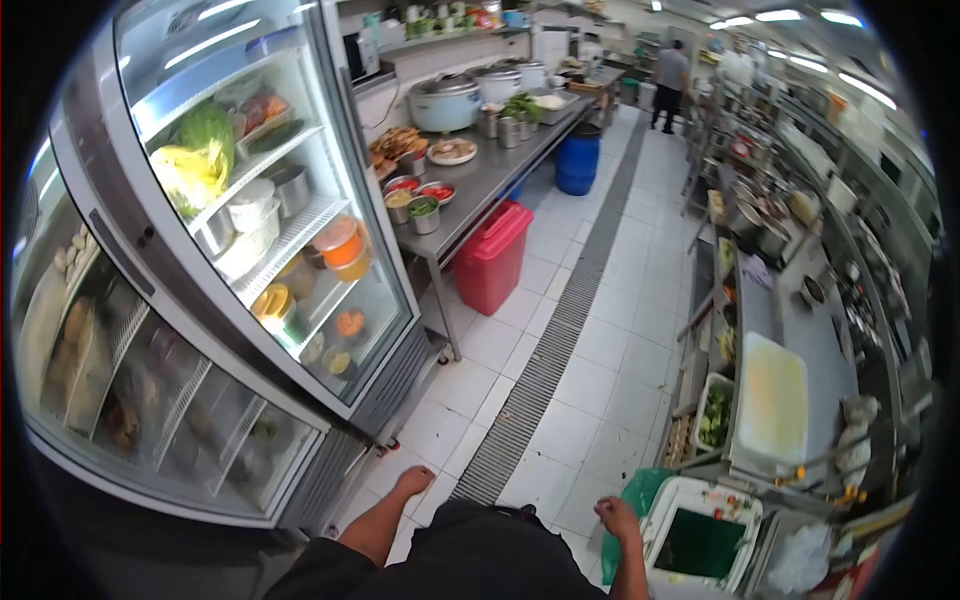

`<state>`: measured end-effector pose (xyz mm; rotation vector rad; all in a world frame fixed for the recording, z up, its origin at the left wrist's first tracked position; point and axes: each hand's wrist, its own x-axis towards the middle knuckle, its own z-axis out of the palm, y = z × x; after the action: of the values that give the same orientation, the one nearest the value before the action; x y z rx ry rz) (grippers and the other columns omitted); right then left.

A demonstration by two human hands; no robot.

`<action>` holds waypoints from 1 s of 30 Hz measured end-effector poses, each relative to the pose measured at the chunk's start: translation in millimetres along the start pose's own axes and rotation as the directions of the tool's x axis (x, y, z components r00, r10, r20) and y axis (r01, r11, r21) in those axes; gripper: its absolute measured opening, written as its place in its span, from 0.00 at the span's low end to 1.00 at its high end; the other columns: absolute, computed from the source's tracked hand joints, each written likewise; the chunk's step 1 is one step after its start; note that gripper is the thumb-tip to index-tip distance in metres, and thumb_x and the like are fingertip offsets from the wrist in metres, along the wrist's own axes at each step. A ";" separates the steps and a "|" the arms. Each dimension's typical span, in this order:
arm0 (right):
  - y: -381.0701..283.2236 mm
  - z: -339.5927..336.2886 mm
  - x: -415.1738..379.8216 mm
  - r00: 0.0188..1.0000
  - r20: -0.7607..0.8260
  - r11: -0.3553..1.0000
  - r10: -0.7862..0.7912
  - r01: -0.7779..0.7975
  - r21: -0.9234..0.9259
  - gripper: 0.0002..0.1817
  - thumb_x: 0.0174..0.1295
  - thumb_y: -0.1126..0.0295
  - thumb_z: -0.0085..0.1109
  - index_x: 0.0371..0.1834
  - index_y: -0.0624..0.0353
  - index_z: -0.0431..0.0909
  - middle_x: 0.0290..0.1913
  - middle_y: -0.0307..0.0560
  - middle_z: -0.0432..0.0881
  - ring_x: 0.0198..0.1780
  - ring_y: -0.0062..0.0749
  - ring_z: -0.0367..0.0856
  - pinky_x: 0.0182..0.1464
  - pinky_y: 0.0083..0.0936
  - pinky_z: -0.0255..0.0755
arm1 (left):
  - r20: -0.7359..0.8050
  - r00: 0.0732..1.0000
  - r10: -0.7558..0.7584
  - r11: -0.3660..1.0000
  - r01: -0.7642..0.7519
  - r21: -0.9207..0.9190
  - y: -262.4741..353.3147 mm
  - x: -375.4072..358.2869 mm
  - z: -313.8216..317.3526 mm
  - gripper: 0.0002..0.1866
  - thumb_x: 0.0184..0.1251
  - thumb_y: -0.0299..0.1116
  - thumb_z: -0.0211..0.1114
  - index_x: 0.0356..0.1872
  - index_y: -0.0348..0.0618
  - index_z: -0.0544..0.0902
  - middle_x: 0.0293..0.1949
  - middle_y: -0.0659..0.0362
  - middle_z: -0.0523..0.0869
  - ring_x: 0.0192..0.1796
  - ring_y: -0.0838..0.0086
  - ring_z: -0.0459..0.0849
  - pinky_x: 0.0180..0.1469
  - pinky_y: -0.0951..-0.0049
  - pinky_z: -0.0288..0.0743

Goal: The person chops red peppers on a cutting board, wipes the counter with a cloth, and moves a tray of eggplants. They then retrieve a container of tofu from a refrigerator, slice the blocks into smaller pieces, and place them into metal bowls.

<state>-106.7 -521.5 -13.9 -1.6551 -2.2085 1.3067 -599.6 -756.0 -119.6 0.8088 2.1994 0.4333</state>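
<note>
My left hand (413,480) hangs low over the white floor tiles, left of the drain grate (560,325). Its fingers are curled in, with nothing visible in them. The glass-door fridge (385,375) is the nearest large thing to it. On the other side, my right hand (617,516) hangs with bent, closed fingers, and I see no object in it. Close beside that hand are a green plastic bag (640,495) and a white bin (660,515) with a dark green inside and food scraps on its rim.
Along the left run a steel counter (490,165) with pots and bowls, a red bin (493,258) and a blue barrel (578,160). At right, a steel worktop (815,310) carries a yellowish cutting board (772,395). A person (670,85) stands far down the aisle.
</note>
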 end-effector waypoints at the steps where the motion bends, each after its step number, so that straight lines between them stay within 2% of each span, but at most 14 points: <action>1: -20.5 -19.6 26.5 0.995 0.008 0.992 -0.102 0.102 -0.077 0.19 0.63 0.57 0.66 0.49 0.60 0.85 0.36 0.51 0.89 0.38 0.42 0.89 0.44 0.35 0.80 | -0.039 0.995 -0.093 0.991 0.088 -0.102 1.2 4.1 -7.6 0.24 0.66 0.52 0.63 0.48 0.42 0.89 0.49 0.47 0.90 0.52 0.51 0.88 0.57 0.57 0.80; 2: -47.0 -39.0 55.8 0.978 0.021 0.966 -0.209 0.210 -0.151 0.17 0.64 0.59 0.66 0.48 0.61 0.85 0.32 0.47 0.89 0.33 0.37 0.88 0.40 0.32 0.80 | -0.071 0.980 -0.184 0.964 0.166 -0.209 3.8 7.1 -10.5 0.23 0.66 0.51 0.63 0.49 0.42 0.89 0.49 0.47 0.91 0.52 0.52 0.88 0.56 0.58 0.80; 7: -165.8 -97.6 161.6 0.973 0.124 0.971 -0.193 0.207 -0.116 0.20 0.64 0.56 0.65 0.53 0.55 0.85 0.43 0.54 0.89 0.47 0.48 0.88 0.52 0.39 0.80 | 0.016 0.893 -0.451 0.803 0.413 -0.430 16.6 7.6 9.6 0.21 0.65 0.48 0.65 0.45 0.40 0.89 0.36 0.50 0.91 0.39 0.60 0.89 0.45 0.62 0.82; 9: -175.1 -96.5 201.4 0.972 0.139 0.971 -0.191 0.208 -0.117 0.18 0.65 0.57 0.65 0.53 0.56 0.85 0.41 0.53 0.89 0.44 0.45 0.88 0.50 0.37 0.80 | 0.118 0.855 -0.504 0.691 0.482 -0.539 20.1 6.0 25.1 0.19 0.66 0.47 0.65 0.41 0.40 0.88 0.25 0.55 0.86 0.25 0.65 0.83 0.29 0.61 0.78; 11: -173.9 -85.7 244.8 0.973 0.149 0.974 -0.178 0.195 -0.115 0.17 0.66 0.58 0.64 0.52 0.56 0.85 0.40 0.52 0.89 0.42 0.42 0.89 0.47 0.35 0.81 | 0.098 0.854 -0.511 0.693 0.477 -0.540 15.5 29.1 36.7 0.18 0.66 0.46 0.66 0.42 0.40 0.88 0.25 0.55 0.86 0.24 0.65 0.83 0.27 0.60 0.77; 13: -138.3 -64.4 286.9 0.949 0.236 0.974 -0.209 0.179 0.140 0.16 0.68 0.61 0.60 0.48 0.64 0.83 0.35 0.47 0.87 0.34 0.31 0.87 0.38 0.29 0.81 | 0.111 0.835 -0.540 0.658 0.500 -0.562 20.6 57.6 35.6 0.17 0.67 0.45 0.65 0.41 0.39 0.87 0.24 0.55 0.86 0.24 0.64 0.83 0.26 0.59 0.77; 16: -74.4 -52.0 323.0 0.938 0.345 0.989 0.030 -0.077 0.122 0.14 0.69 0.63 0.57 0.43 0.63 0.85 0.31 0.45 0.87 0.28 0.27 0.85 0.30 0.29 0.79 | 0.079 0.825 -0.559 0.553 0.443 -0.706 56.4 125.0 1.2 0.18 0.69 0.45 0.62 0.38 0.38 0.86 0.25 0.51 0.86 0.24 0.62 0.84 0.26 0.57 0.79; 17: -13.1 -50.0 344.5 0.882 0.470 0.973 0.018 -0.123 0.194 0.14 0.69 0.63 0.56 0.39 0.62 0.85 0.30 0.46 0.87 0.27 0.29 0.85 0.30 0.28 0.78 | 0.036 0.892 -0.452 0.717 0.386 -0.581 60.4 160.2 -12.3 0.19 0.69 0.46 0.61 0.39 0.38 0.87 0.28 0.49 0.87 0.28 0.58 0.86 0.30 0.55 0.81; 18: -8.8 -61.3 342.2 0.868 0.495 0.995 -0.030 0.075 -0.071 0.14 0.69 0.61 0.58 0.37 0.62 0.86 0.30 0.46 0.87 0.27 0.31 0.86 0.29 0.28 0.78 | 0.009 0.941 -0.338 0.847 0.308 -0.434 61.0 197.2 -21.5 0.19 0.70 0.46 0.60 0.39 0.38 0.87 0.32 0.47 0.89 0.32 0.55 0.88 0.34 0.53 0.82; 20: -33.7 -78.4 335.4 0.667 0.399 0.777 0.629 -0.544 -0.317 0.16 0.70 0.59 0.60 0.36 0.62 0.84 0.27 0.46 0.86 0.29 0.33 0.87 0.29 0.30 0.79 | -0.112 0.958 -0.262 0.940 0.228 -0.253 80.2 267.4 -45.3 0.21 0.70 0.46 0.57 0.42 0.37 0.87 0.42 0.42 0.89 0.45 0.47 0.88 0.49 0.50 0.81; 21: -39.0 -87.0 334.2 0.651 0.408 0.768 0.640 -0.545 -0.336 0.16 0.70 0.59 0.60 0.36 0.62 0.84 0.27 0.46 0.86 0.29 0.33 0.87 0.29 0.30 0.79 | -0.097 0.988 -0.121 0.982 0.105 -0.156 112.2 280.2 -80.1 0.23 0.69 0.46 0.54 0.44 0.36 0.87 0.51 0.41 0.87 0.54 0.43 0.85 0.59 0.50 0.77; 23: -49.0 -104.4 344.8 0.636 0.338 0.693 0.694 -0.718 -0.073 0.17 0.71 0.57 0.61 0.36 0.63 0.81 0.25 0.46 0.84 0.28 0.36 0.88 0.29 0.34 0.81 | -0.238 0.954 -0.181 0.899 0.062 -0.434 186.6 293.7 -137.4 0.22 0.69 0.45 0.54 0.43 0.36 0.87 0.48 0.42 0.88 0.51 0.44 0.85 0.54 0.50 0.79; 26: -72.7 -115.8 375.2 0.724 0.321 0.739 0.611 -0.667 0.096 0.17 0.71 0.58 0.60 0.35 0.63 0.78 0.24 0.47 0.82 0.27 0.38 0.88 0.28 0.34 0.81 | -0.213 0.942 -0.260 0.751 0.059 -0.657 228.1 346.6 -178.3 0.20 0.69 0.46 0.58 0.44 0.39 0.86 0.33 0.47 0.89 0.37 0.58 0.89 0.43 0.59 0.79; 30: -112.4 -106.9 434.6 0.837 0.329 0.836 0.437 -0.513 0.195 0.13 0.68 0.71 0.56 0.54 0.61 0.76 0.26 0.49 0.83 0.24 0.40 0.87 0.27 0.33 0.81 | -0.488 0.855 -0.178 0.733 -0.216 -0.645 294.0 354.4 -267.6 0.16 0.72 0.43 0.60 0.46 0.40 0.85 0.33 0.49 0.88 0.35 0.64 0.87 0.42 0.62 0.79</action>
<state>-312.2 -109.5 -45.2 -2.0989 -1.6536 1.9700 -862.6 -316.4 25.9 0.3032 2.2178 1.5342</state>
